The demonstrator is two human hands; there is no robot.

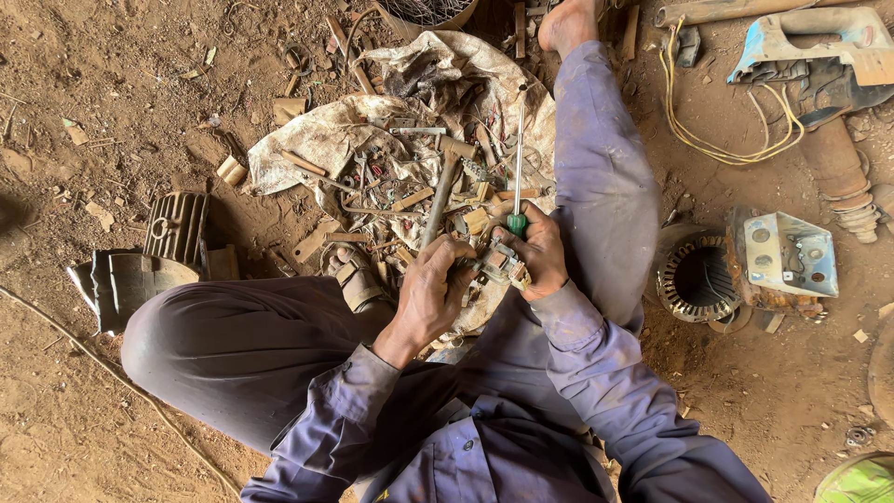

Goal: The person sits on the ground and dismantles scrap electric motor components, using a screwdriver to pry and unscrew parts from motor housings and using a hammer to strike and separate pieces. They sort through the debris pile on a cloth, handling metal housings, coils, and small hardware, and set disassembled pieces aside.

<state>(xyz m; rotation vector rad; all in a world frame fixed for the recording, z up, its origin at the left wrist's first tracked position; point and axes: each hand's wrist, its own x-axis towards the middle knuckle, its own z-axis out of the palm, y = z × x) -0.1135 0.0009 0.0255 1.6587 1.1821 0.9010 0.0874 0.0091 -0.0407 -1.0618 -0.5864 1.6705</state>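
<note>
Two hands busy: right hand (538, 250) clamped on screwdriver (518, 158), shaft pointing away; left hand (435, 291) grips small part (504, 265).

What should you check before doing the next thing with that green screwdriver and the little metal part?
1. Right hand has a grip on the green-handled screwdriver: ok.
2. Left hand steadies the small metal part: ok.
3. Screwdriver tip seated on the part: not ok, the shaft points away from it.
4. Part's screws visible: cannot tell.
5. Hammer and scraps on the cloth within sight: ok.
6. Bare foot away from the tip: ok.
</note>
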